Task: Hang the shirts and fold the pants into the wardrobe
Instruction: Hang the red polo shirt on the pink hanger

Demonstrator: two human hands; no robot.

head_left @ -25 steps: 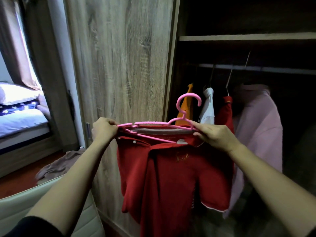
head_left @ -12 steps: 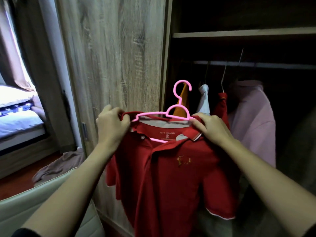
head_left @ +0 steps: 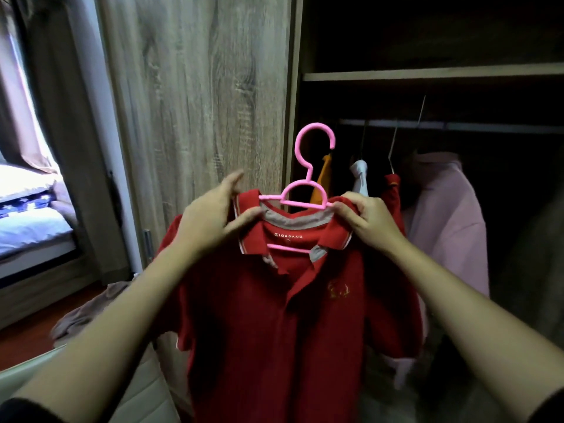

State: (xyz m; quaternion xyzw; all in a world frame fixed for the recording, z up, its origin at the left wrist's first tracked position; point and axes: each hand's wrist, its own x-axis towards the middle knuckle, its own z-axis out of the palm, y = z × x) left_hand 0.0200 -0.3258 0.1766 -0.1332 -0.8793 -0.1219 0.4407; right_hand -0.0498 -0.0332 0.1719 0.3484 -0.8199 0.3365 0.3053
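A red polo shirt hangs on a pink plastic hanger that I hold up in front of the open wardrobe. My left hand pinches the left side of the shirt's collar between thumb and fingers, one finger sticking up. My right hand grips the right end of the hanger together with the shirt's shoulder. The hanger's hook points up, below the level of the metal rail and left of it.
On the rail hang an orange garment, a white one, a red one and a pink shirt. A wooden door panel stands left. Brownish clothes lie on the floor; a bed is far left.
The shirt has settled onto the hanger, whose hook now stands upright. My left hand shifted from the shirt's left shoulder to its collar. Both hands rose slightly.
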